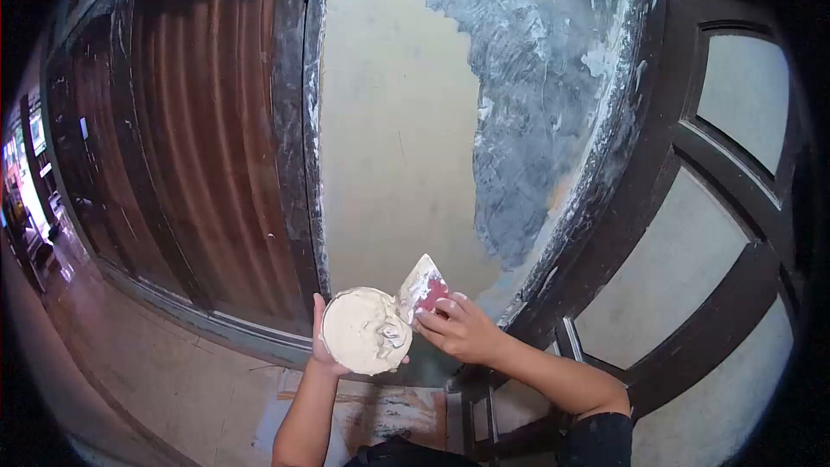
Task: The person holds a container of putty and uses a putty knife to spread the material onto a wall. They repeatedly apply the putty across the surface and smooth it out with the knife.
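Dark sleeve [596,441] | right grip [464,331]: pinching red scraper [427,287] (paste-smeared) | left grip [323,355]: cupped around paste-filled container [326,326]

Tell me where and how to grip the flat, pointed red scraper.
Pinch the flat red scraper by its barer red lower-right part, likely best from the right, where the right hand has it: white paste smears the pointed tip and left side.

From afar I see my dark top [406,454], 1 short dark sleeve [598,439], bare left hand [324,348] and bare right hand [465,331].
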`<action>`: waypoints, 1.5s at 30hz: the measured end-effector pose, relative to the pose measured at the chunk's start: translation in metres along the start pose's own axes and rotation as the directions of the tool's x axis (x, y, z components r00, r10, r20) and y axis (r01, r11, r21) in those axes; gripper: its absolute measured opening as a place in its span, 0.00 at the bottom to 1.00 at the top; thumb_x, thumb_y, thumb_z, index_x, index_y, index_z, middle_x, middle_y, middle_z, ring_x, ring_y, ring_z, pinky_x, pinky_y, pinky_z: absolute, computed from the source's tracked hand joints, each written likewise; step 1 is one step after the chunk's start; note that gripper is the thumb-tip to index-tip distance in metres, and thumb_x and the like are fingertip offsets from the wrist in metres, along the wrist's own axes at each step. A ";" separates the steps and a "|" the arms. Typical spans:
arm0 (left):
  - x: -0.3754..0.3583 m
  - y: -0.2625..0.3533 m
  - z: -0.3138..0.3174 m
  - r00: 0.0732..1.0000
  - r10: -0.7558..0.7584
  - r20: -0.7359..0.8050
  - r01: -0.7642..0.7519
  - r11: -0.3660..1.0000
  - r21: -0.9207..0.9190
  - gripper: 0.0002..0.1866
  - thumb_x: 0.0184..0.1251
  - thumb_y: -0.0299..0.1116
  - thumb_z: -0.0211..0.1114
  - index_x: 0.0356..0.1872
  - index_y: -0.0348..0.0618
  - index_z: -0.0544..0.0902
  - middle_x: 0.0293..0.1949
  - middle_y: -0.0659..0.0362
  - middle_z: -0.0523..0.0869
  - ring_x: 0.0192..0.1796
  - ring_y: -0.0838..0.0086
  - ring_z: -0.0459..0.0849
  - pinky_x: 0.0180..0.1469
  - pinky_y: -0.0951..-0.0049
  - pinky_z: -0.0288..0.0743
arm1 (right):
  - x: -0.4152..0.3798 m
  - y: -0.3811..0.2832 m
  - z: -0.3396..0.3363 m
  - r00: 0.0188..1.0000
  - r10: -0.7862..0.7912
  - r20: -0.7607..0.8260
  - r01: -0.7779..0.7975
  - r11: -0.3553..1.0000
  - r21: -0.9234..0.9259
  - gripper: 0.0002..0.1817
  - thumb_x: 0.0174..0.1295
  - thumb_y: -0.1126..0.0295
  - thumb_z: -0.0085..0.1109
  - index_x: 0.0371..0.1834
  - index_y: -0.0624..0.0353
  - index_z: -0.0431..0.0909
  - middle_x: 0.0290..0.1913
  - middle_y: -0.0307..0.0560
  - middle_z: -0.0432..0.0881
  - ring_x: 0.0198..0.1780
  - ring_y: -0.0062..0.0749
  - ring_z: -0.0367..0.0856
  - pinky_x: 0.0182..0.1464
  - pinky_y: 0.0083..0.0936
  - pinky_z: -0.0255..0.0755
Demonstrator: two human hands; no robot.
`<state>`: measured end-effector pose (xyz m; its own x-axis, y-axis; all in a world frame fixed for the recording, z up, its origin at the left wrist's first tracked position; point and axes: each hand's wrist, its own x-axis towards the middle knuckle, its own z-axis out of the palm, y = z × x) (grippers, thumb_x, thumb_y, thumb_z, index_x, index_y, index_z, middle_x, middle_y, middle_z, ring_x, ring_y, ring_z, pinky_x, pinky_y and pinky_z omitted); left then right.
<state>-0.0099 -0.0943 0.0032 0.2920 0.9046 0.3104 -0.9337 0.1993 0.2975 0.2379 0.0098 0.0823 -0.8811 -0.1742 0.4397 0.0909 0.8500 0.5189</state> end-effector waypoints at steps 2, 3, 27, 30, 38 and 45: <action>0.000 0.001 -0.005 0.998 -0.031 0.060 0.031 1.000 0.002 0.65 0.60 0.90 0.39 0.84 0.43 0.57 0.80 0.36 0.63 0.70 0.22 0.72 0.58 0.11 0.71 | 0.000 0.001 0.003 0.999 0.001 -0.048 -0.002 1.000 -0.017 0.19 0.58 0.64 0.61 0.51 0.56 0.89 0.56 0.38 0.81 0.61 0.40 0.75 0.66 0.44 0.71; 0.000 0.001 -0.004 0.990 -0.071 0.119 0.076 0.996 -0.043 0.65 0.60 0.90 0.39 0.84 0.44 0.57 0.80 0.36 0.63 0.70 0.22 0.72 0.58 0.11 0.71 | 0.000 0.001 0.002 0.999 0.001 -0.049 -0.002 1.000 -0.019 0.19 0.58 0.64 0.61 0.51 0.56 0.89 0.56 0.38 0.81 0.61 0.40 0.75 0.66 0.44 0.71; 0.003 -0.019 -0.035 0.999 0.038 -0.018 -0.042 0.966 -0.254 0.54 0.74 0.79 0.36 0.85 0.43 0.54 0.82 0.44 0.63 0.78 0.40 0.68 0.77 0.32 0.63 | 0.022 0.000 0.007 0.971 0.089 -0.220 -0.076 0.995 0.070 0.19 0.61 0.66 0.63 0.56 0.48 0.87 0.56 0.34 0.84 0.49 0.37 0.75 0.50 0.36 0.70; 0.001 -0.027 -0.031 0.993 0.044 -0.108 -0.005 0.942 0.337 0.55 0.74 0.80 0.32 0.85 0.43 0.55 0.82 0.45 0.64 0.78 0.43 0.70 0.79 0.39 0.62 | 0.024 -0.003 0.007 0.954 0.181 -0.238 -0.161 0.982 0.099 0.19 0.59 0.63 0.65 0.55 0.47 0.86 0.56 0.32 0.85 0.52 0.35 0.78 0.49 0.38 0.68; -0.015 -0.022 -0.095 0.981 0.125 -0.152 -0.109 0.988 0.105 0.54 0.74 0.79 0.40 0.75 0.33 0.72 0.72 0.43 0.79 0.71 0.49 0.80 0.74 0.46 0.73 | -0.029 0.040 0.044 0.889 0.458 -0.018 -0.434 0.855 0.285 0.18 0.54 0.77 0.66 0.50 0.50 0.85 0.47 0.41 0.87 0.52 0.42 0.84 0.53 0.44 0.72; -0.027 -0.025 -0.110 0.919 0.318 -0.234 -0.298 0.947 0.118 0.55 0.71 0.81 0.41 0.75 0.36 0.72 0.73 0.43 0.77 0.70 0.41 0.78 0.71 0.31 0.71 | -0.102 0.128 0.043 0.593 0.800 0.093 -0.787 0.551 0.279 0.06 0.67 0.75 0.63 0.45 0.59 0.84 0.40 0.60 0.86 0.45 0.61 0.84 0.46 0.46 0.77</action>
<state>-0.0173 -0.0826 -0.1117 -0.0774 0.9827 0.1682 -0.9469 -0.1252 0.2961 0.3193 0.1571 0.0726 -0.4928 0.6229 0.6075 0.6139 0.7437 -0.2646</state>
